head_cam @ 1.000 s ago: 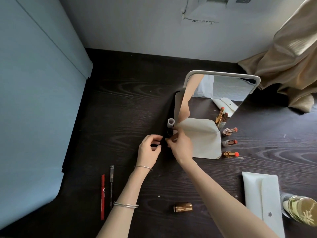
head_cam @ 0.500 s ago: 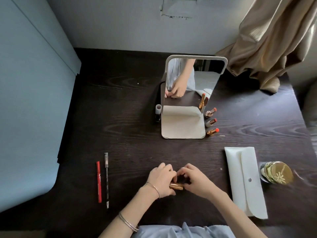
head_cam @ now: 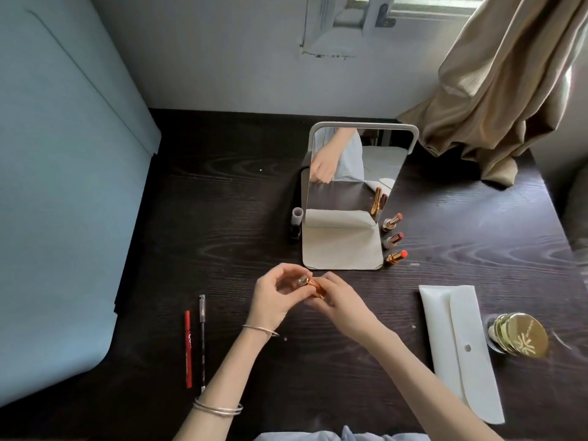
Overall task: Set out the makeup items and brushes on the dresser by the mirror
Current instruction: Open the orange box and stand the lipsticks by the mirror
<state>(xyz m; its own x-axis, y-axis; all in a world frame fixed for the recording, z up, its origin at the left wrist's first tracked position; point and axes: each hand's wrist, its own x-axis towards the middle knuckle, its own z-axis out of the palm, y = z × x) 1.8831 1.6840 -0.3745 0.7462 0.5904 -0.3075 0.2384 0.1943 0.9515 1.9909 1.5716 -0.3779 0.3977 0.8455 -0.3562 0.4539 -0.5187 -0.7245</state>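
Three uncapped lipsticks stand in a row just right of the mirror; a small bottle stands at its left. Both hands, left hand and right hand, pinch a gold lipstick tube just near of the mirror base. Two pencils, the white pouch and the gold compact remain unplaced.

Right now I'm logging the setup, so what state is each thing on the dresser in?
Gold lipstick tube: off the dresser, gripped by both hands.
Left hand: grip on the tube.
Right hand: grip on the tube.
Three uncapped lipsticks: standing right of the mirror.
White-framed mirror: upright, tilted back.
White snap pouch: lying flat, closed.
Red pencil: lying flat.
Black pencil: lying flat beside it.
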